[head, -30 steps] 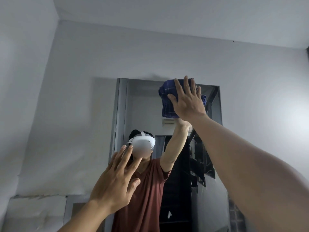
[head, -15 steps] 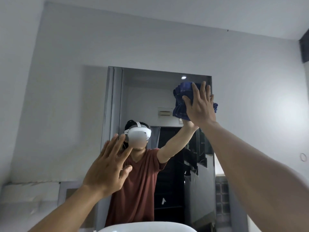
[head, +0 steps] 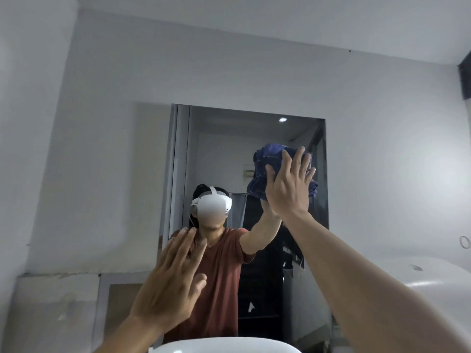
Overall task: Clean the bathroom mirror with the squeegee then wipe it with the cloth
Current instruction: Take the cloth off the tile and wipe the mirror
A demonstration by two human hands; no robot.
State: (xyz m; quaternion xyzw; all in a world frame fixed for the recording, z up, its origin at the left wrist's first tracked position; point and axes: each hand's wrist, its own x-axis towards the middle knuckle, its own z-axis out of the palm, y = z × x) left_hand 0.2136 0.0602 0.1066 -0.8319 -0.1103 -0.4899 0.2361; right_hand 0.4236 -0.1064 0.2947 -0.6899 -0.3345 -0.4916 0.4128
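Note:
The tall bathroom mirror hangs on the grey wall straight ahead. My right hand presses a crumpled dark blue cloth flat against the glass in the upper right part of the mirror, fingers spread over it. My left hand is raised with its fingers apart near the mirror's lower left edge and holds nothing. Whether it touches the glass I cannot tell. No squeegee is in view.
The mirror reflects a person in a red shirt with a white headset, and a dark doorway behind. A white basin rim shows at the bottom edge. A white curved fixture sits at the lower right.
My right hand has slid the cloth down the mirror from its top edge toward the middle right. The view has tilted down, bringing the basin in. My left hand stays raised and open.

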